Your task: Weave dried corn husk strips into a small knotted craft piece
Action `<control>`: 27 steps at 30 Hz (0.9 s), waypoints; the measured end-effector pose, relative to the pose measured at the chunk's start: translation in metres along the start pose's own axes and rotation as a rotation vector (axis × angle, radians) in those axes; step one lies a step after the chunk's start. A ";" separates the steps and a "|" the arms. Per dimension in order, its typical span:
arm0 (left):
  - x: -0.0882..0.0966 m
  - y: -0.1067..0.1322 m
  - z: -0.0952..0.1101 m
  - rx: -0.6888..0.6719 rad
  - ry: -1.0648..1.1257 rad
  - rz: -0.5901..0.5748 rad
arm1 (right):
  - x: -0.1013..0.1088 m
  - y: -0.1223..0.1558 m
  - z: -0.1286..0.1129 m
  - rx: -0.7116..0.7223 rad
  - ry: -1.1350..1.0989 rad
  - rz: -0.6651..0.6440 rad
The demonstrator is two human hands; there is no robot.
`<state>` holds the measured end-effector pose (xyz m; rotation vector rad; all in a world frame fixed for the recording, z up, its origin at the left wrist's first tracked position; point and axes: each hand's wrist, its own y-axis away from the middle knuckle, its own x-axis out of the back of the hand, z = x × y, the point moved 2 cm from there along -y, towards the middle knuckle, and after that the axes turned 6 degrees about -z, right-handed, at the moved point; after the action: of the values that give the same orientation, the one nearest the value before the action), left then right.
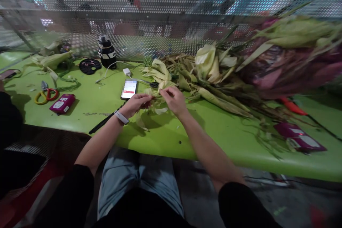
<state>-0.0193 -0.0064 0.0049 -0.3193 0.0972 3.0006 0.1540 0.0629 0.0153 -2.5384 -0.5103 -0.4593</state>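
Observation:
Both my hands work on a small piece of corn husk (157,100) over the green table (171,139). My left hand (137,102), with a white wristband, is closed in a pinch on the husk's left end. My right hand (173,99) pinches pale leaves at its right end. A pile of husks and stalks (203,74) lies just beyond my hands. A phone (129,89) with a lit screen lies flat just left of the husk.
A charger and cable (127,71) lie behind the phone. Scissors with yellow and red handles (45,94) and a magenta device (62,104) sit at left. A dark bottle (106,51) stands by the perforated metal screen. Red-handled cutters (292,107) and a magenta packet (299,137) lie at right.

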 end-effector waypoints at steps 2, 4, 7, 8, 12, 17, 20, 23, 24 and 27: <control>0.002 -0.001 0.000 -0.020 0.039 0.044 | -0.002 0.001 -0.004 -0.060 -0.062 -0.221; 0.003 -0.002 0.002 -0.043 0.055 0.101 | -0.006 0.002 -0.006 -0.096 -0.132 -0.371; 0.002 -0.001 0.005 -0.035 0.039 0.131 | -0.011 0.002 -0.006 -0.108 -0.221 -0.424; 0.002 -0.001 0.005 -0.025 0.032 0.128 | -0.013 0.002 -0.004 -0.113 -0.250 -0.419; 0.002 -0.001 0.006 -0.033 0.045 0.125 | -0.017 0.000 0.006 -0.122 -0.249 -0.315; 0.006 -0.004 0.003 -0.062 0.049 0.102 | -0.014 -0.002 0.008 -0.089 -0.253 -0.241; 0.009 -0.006 0.001 -0.047 0.043 0.106 | -0.007 -0.003 0.005 -0.076 -0.203 -0.046; 0.011 -0.006 -0.001 -0.024 0.034 0.117 | -0.005 -0.003 0.003 -0.023 -0.200 -0.036; 0.011 -0.006 -0.001 -0.021 0.028 0.115 | -0.006 -0.003 0.003 0.005 -0.198 -0.074; 0.010 -0.005 0.000 -0.032 0.014 0.108 | -0.009 -0.001 0.000 0.069 -0.150 -0.125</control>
<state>-0.0279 -0.0003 0.0027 -0.3486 0.0696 3.1104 0.1459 0.0610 0.0120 -2.4961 -0.7307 -0.2910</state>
